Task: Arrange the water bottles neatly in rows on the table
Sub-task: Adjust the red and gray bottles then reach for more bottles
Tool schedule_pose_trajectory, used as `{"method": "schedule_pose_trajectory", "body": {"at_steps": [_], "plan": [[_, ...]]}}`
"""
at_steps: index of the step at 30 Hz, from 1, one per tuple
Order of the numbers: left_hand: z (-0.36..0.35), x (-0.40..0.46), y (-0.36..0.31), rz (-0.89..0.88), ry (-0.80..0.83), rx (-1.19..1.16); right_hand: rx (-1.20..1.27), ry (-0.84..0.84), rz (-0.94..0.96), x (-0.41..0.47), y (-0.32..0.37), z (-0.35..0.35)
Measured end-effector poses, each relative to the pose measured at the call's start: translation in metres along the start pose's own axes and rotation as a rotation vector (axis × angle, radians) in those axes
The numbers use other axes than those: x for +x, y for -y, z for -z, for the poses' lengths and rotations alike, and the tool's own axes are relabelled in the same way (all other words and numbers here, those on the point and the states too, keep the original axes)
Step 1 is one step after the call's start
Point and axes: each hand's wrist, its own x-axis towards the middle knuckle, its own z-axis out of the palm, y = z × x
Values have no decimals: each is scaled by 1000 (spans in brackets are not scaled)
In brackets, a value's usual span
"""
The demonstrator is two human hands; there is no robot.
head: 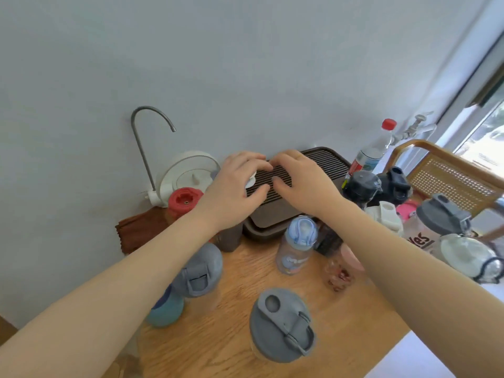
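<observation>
Two hands out over the dark slatted tray point(327, 159) at the back of the wooden table point(234, 268). Left hand point(240, 181) curled, fingers around something small and white at the tray's left edge, can't tell what. Right hand point(300, 181) bent-fingered on the slats, grip unclear. Bottles scattered, no rows: grey-lidded bottle point(283, 328) nearest, blue-capped bottle point(298, 244) just in front of the tray, red-lidded bottle point(184, 201) left, black-lidded bottles point(362, 184) right. White kettle point(188, 173) by the wall.
</observation>
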Motion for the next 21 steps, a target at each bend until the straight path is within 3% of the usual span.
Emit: {"method": "schedule_pose_trajectory", "body": {"at_steps": [6,11,14,18,21], "plan": [[-58,50,-79,-112,-3,-52,115,-107,-78,-35,-76,88],[-120,78,-114,-34,63,-43,122,-112,-175,-69,-160,130],[-147,86,-126,45,57,-29,249,-166,-259,-84,-194,153],[-173,88,-122,330,-29,-49,311,-107,-382,-100,-249,174],[-201,79,-118,615,-92,-132,188,161,-480,-120,-284,163]]}}
